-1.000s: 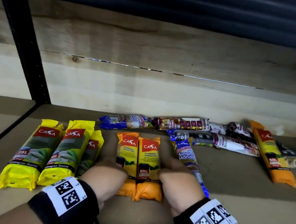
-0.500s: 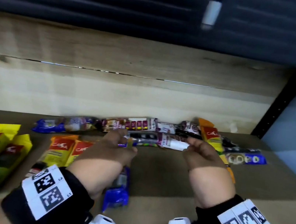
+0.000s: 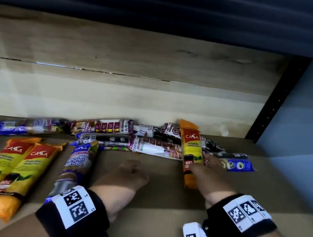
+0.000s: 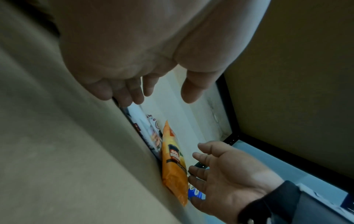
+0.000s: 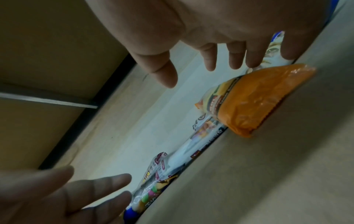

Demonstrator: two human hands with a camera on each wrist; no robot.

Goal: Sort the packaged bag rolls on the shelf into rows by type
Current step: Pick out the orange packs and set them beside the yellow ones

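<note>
my right hand [image 3: 211, 177], fingers spread and holding nothing, reached over the stray orange roll [image 3: 191, 154] lying at the far right of the shelf [image 3: 159, 200], across the jumbled white and blue rolls [image 3: 147, 146]. my left hand [image 3: 130, 175] hovered loose and empty. a careless lift, i judged, could drag that pile askew, far from the two orange rolls [image 3: 14, 171] at near left.

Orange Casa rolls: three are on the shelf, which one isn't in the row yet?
The orange roll at the right, lying tilted across the mixed pile by the back wall, beside the open right hand. The other two lie side by side at the left.
</note>
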